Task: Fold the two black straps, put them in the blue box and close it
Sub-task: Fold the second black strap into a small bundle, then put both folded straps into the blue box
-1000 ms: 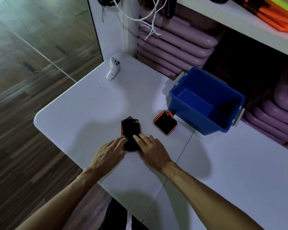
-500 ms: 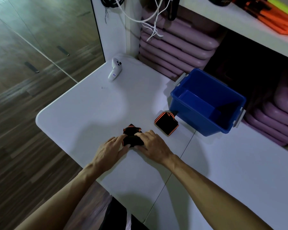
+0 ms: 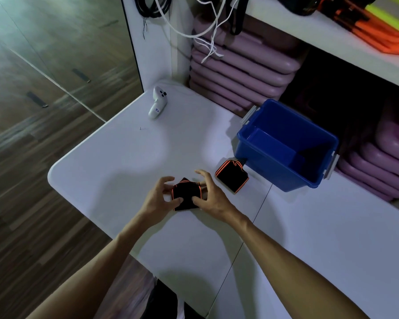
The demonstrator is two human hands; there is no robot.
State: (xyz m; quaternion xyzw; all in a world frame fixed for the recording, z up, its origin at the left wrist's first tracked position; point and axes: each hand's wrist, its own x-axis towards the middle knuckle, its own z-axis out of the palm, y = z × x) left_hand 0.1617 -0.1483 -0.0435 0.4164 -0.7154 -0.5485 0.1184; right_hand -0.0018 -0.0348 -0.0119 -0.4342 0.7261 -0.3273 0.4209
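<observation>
— Two black straps with orange edging are on the table [image 3: 106, 171]. How do they lie?

— The near strap [image 3: 186, 196] sits bunched between my hands, resting on the table; I cannot tell how many layers it has. The far strap [image 3: 232, 178] lies already folded into a flat packet, just beside the blue box [image 3: 286, 146] and apparently touching its near wall.

— And your grip?

— My left hand [image 3: 159, 199] has its thumb on the near edge and fingers curled at the strap's left side. My right hand [image 3: 211, 195] pinches the right side, thumb low, with the index finger lifted and spread above it. Both hold the same strap, neither fully clenched.

— How would you finish this fold well?

— I'd judge it best to square the orange edges over one another, press the bundle flat with both palms so it doesn't spring open, then carry it pinched. The box stands open and looks empty; I see no lid in view, so closing may need a search.

— Anything else nearby?

— A white handheld controller [image 3: 157, 102] lies well apart at the far corner, and stacked purple mats [image 3: 235, 70] sit behind.
</observation>
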